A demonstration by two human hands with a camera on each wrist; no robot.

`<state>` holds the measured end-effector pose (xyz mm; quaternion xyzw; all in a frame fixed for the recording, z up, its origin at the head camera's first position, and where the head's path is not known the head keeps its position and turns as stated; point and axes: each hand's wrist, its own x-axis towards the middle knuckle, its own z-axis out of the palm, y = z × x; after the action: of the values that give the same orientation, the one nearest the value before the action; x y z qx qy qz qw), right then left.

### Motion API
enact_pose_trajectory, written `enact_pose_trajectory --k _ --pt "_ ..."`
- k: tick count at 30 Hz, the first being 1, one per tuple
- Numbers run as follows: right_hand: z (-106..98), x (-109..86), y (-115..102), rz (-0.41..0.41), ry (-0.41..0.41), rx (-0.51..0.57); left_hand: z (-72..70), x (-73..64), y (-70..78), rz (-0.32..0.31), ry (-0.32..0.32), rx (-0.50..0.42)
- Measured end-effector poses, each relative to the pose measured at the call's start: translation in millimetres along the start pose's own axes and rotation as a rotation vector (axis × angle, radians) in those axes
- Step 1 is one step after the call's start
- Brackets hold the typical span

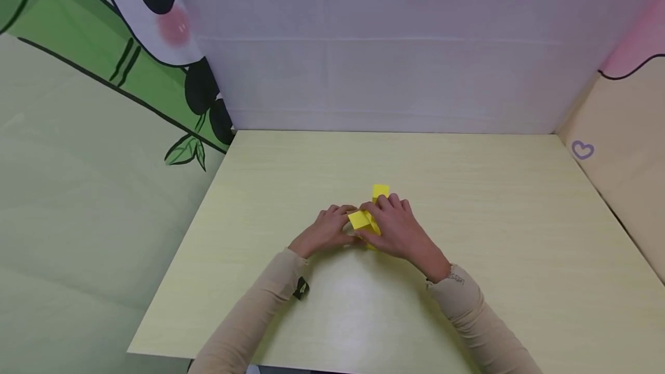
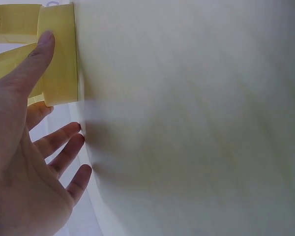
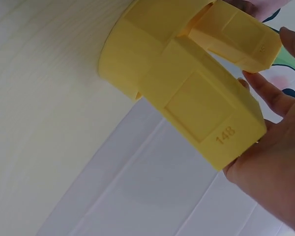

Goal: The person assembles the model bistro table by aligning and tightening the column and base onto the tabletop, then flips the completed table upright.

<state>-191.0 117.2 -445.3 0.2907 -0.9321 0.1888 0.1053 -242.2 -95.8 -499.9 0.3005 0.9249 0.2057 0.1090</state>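
Several yellow blocks (image 1: 360,219) are grouped near the middle of the table. A wide yellow base block (image 2: 61,54) lies against the tabletop, and two blocks stand up from it. My left hand (image 1: 329,228) holds this base block, its thumb on the near face and the index finger behind; the other fingers are spread. Between the thumb and index finger of my right hand (image 1: 399,228) is the upper end of one upright block (image 3: 236,37). Close beside that hand stands another upright block (image 3: 199,110), marked 148. Whether the blocks are joined is hidden.
The pale wooden table (image 1: 467,189) meets a lilac wall (image 1: 363,74) at the back. Printed sheets with a panda (image 1: 171,22) and a small heart (image 1: 582,149) hang to left and right. Shadows fall beneath both forearms.
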Motion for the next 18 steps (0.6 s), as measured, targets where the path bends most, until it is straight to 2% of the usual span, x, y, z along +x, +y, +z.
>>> enact_pose_trajectory --k 5,10,15,18 --pt "-9.6 -9.1 10.7 0.001 -0.001 0.066 -0.7 0.6 -0.5 -0.003 -0.005 0.005" --pt "-22.1 -27.7 34.7 0.039 0.065 0.156 -1.0 0.0 -0.6 -0.009 -0.014 -0.007" --pt "-27.4 -50.8 61.6 0.143 0.102 0.261 -0.9 0.7 -0.2 -0.017 -0.024 -0.007" --pt "-27.2 -61.1 74.6 0.232 0.040 0.328 -1.2 1.2 -0.7 -0.012 -0.023 0.000"
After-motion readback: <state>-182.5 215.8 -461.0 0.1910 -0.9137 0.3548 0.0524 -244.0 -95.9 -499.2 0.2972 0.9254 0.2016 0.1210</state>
